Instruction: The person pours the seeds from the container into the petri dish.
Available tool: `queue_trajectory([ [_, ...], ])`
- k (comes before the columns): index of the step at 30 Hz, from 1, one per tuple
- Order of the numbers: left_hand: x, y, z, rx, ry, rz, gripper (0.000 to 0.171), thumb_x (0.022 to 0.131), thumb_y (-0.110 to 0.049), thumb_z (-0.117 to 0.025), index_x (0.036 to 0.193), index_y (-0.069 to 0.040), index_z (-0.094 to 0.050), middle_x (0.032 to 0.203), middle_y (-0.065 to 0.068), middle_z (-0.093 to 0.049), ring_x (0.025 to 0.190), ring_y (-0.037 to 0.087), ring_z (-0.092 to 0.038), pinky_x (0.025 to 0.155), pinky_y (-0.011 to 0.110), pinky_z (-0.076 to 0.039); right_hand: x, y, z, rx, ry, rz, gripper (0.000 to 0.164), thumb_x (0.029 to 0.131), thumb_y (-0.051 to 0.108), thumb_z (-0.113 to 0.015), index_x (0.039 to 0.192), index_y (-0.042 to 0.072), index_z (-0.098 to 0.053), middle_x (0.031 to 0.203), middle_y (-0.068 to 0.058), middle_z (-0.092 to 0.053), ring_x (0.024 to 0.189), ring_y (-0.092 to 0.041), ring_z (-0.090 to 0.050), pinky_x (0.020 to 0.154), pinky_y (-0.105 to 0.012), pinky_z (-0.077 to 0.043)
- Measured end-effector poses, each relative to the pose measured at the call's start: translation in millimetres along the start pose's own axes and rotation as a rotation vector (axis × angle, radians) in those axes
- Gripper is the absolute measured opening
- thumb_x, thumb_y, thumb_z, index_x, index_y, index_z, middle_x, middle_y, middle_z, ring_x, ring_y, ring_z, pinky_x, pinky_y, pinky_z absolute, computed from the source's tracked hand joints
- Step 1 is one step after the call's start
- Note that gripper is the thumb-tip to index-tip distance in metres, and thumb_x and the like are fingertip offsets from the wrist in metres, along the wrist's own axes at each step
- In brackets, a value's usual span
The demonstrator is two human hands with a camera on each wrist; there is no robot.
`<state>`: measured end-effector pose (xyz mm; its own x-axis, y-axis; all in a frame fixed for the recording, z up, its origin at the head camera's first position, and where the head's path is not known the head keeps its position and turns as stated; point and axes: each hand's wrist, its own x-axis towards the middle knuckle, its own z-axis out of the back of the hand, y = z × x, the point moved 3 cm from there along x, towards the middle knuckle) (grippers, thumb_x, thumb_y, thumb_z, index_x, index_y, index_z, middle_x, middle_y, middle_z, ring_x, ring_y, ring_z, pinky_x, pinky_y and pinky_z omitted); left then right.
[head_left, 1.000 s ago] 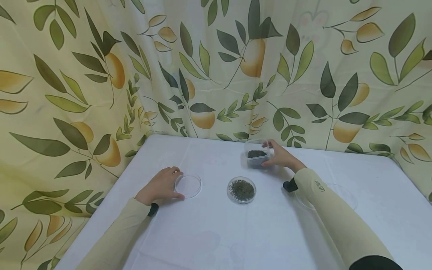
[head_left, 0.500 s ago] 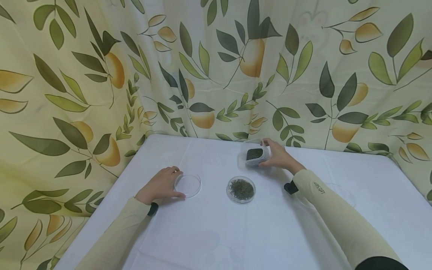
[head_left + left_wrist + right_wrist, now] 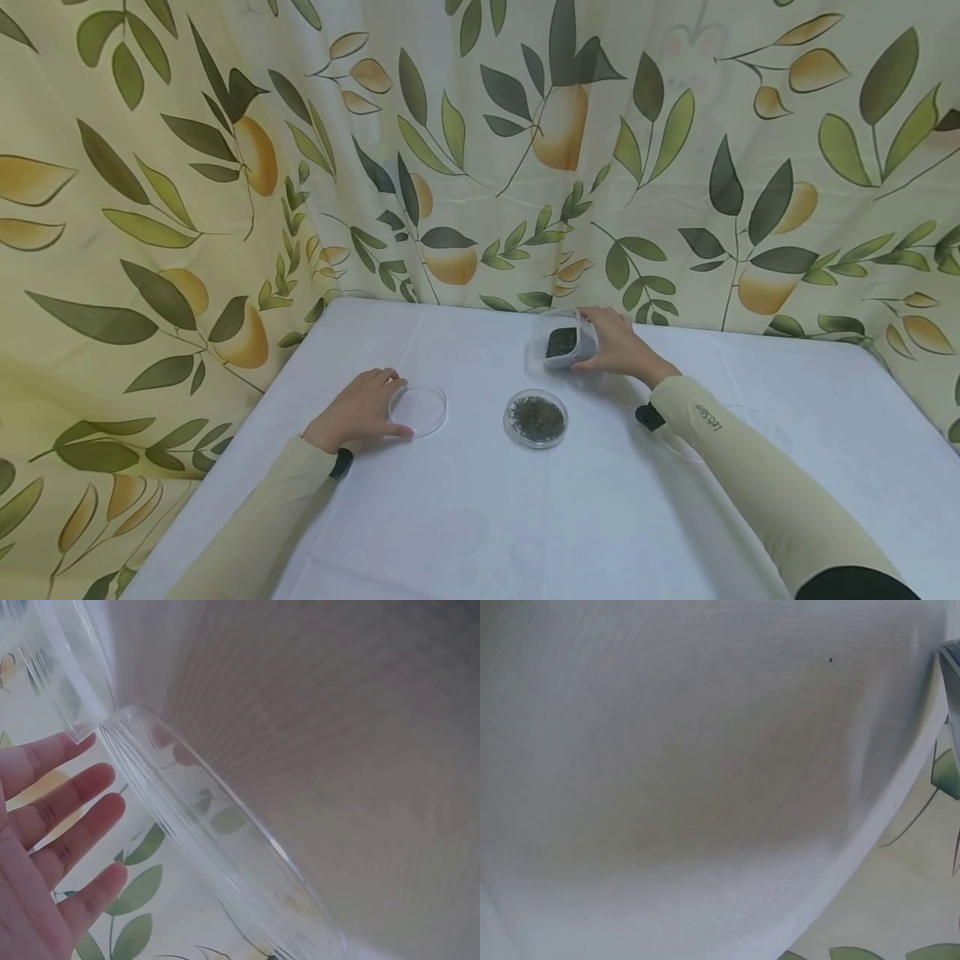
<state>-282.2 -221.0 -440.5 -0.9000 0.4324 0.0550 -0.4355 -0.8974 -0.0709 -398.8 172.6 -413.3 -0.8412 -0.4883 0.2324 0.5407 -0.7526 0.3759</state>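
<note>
In the head view, my left hand [image 3: 357, 411] is beside a clear shallow petri dish [image 3: 417, 411], its thumb and fingers on the near and far parts of the left rim. The left wrist view shows the fingers [image 3: 94, 825] beside a clear dish wall [image 3: 217, 825]. Farther back, my right hand [image 3: 618, 342] grips the right side of a clear plastic tub [image 3: 558, 362], which is tilted and holds dark, fine loose material [image 3: 561, 342]. Between the hands, a second petri dish [image 3: 536, 446] contains dark greenish crumbly bits. The right hand is out of the right wrist view.
A large clear round plate or lid [image 3: 761, 425] lies partly under the right forearm. White cloth covers the table [image 3: 450, 517]. Behind it and on the left hangs a leaf-and-fruit patterned curtain [image 3: 480, 167]. Black bands sit at both wrists.
The right hand has tipped the tub further to the left, and the dark material has shifted inside it. The left hand and both petri dishes stay in place.
</note>
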Motion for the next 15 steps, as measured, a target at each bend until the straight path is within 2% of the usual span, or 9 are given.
queue_trajectory([
  [9, 0.1, 0.7, 0.5, 0.059, -0.034, -0.030, 0.085, 0.065, -0.065, -0.070, 0.122, -0.003, -0.058, 0.113, 0.012, -0.056, 0.107, 0.029, -0.052, 0.102, 0.045, -0.039, 0.8, 3.6, -0.1, -0.029, -0.013, 0.022, 0.100, 0.059, 0.035, -0.087, 0.137, -0.004, -0.038, 0.133, -0.022, -0.048, 0.122, -0.039, -0.040, 0.097, -0.055, -0.027],
  [15, -0.2, 1.0, -0.6, 0.101, -0.057, -0.029, 0.085, 0.064, -0.068, -0.069, 0.121, -0.007, -0.059, 0.106, 0.008, -0.055, 0.099, 0.025, -0.051, 0.094, 0.043, -0.043, 0.2, 5.6, 1.7, -0.034, -0.042, 0.034, 0.099, 0.059, 0.034, -0.087, 0.136, -0.005, -0.038, 0.133, -0.023, -0.047, 0.123, -0.040, -0.039, 0.098, -0.057, -0.027],
])
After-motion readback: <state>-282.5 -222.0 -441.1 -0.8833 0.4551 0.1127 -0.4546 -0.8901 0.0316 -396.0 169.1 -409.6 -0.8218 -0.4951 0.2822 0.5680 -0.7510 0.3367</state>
